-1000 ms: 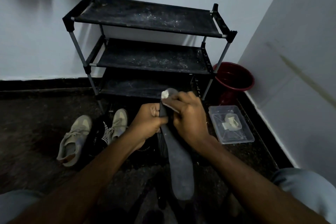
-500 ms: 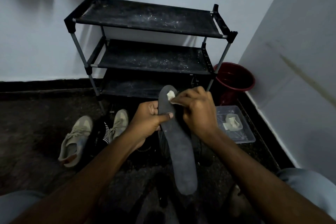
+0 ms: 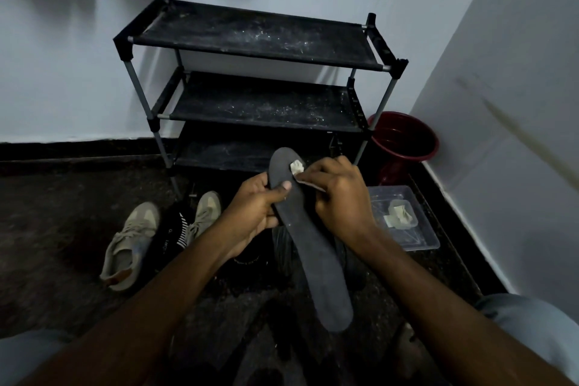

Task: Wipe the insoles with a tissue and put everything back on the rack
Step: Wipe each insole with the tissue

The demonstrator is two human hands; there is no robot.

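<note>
A long dark grey insole (image 3: 316,263) is held up in front of me, its toe end toward the rack. My left hand (image 3: 255,210) grips its left edge near the toe, thumb across the top face. My right hand (image 3: 340,197) pinches a small white tissue (image 3: 296,167) and presses it against the insole's toe area. The black three-shelf rack (image 3: 260,41) stands against the wall behind, its shelves dusty and bare.
A pair of beige sneakers (image 3: 131,241) lies on the dark floor at the left, with dark shoes beside and under my hands. A clear plastic box (image 3: 419,238) holding crumpled tissues sits at the right. A dark red bucket (image 3: 404,138) stands in the corner.
The insole has turned so its flat top face shows. The tissue in my right hand has shifted from the toe tip to slightly lower on the toe area.
</note>
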